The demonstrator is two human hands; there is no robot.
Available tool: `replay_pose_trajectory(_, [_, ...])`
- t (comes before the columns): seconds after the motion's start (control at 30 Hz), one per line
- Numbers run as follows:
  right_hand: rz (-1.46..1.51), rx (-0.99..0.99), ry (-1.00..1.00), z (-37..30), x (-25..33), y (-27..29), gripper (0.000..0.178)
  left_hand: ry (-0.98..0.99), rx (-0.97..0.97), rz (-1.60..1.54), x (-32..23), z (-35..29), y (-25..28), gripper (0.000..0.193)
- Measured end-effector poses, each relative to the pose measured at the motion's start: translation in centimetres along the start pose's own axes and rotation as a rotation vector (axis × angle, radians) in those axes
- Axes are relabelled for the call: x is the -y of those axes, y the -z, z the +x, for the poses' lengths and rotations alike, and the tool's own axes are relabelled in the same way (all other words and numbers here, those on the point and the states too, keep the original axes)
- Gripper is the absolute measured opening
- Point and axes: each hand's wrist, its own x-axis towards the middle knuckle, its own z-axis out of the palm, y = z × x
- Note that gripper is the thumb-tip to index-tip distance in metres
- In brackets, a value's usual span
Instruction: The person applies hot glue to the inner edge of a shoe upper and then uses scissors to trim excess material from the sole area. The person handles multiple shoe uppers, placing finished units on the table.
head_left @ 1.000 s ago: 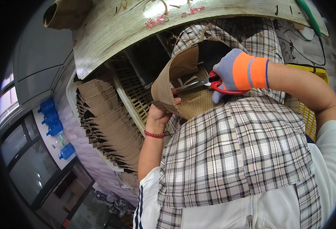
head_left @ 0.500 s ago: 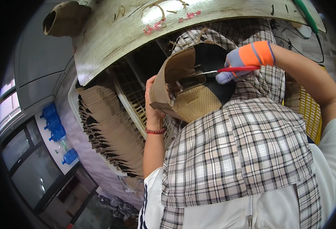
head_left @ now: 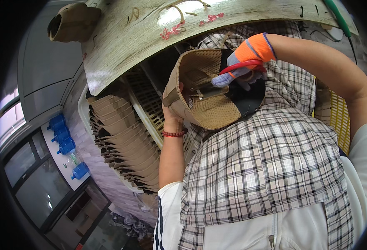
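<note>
A tan, cup-shaped fabric piece (head_left: 214, 113) with a mesh lining and a black section, much like a boot upper, is held over my lap. My bare left hand (head_left: 171, 118) wraps round its left wall, with a thumb over the inside. My right hand (head_left: 245, 62), in an orange and grey glove, grips red-handled scissors (head_left: 244, 65) at the piece's opening. The fingers and the piece's inside hide most of the blades. Loose strips or threads show within, near the gloved fingertips.
Ahead is a pale wood-look table (head_left: 121, 58) with thread scraps. A similar tan piece (head_left: 73, 23) sits on its left corner. A white crate (head_left: 83, 98) holds many stacked tan pieces at left. A yellow basket (head_left: 339, 118) stands at right. A green-handled tool (head_left: 337, 16) lies far right.
My right hand has moved left with the scissors, deeper into the piece's opening, and their blades have gone mostly out of sight. My left hand has tilted the piece slightly.
</note>
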Motion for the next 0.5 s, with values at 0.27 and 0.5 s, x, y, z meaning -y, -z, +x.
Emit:
replay_pose_trajectory(0.27, [0.034,-0.180,-0.118,-0.6,1.3,-2.1,0.075,0.031,-0.049,-0.011,-0.8,-0.6,-1.5,0.010])
replay_pose_trajectory(0.5, [0.328,0.141,0.080,-0.9,-6.2,-3.7,0.104,-0.085,0.214,0.315,1.4,1.6,2.6,0.037])
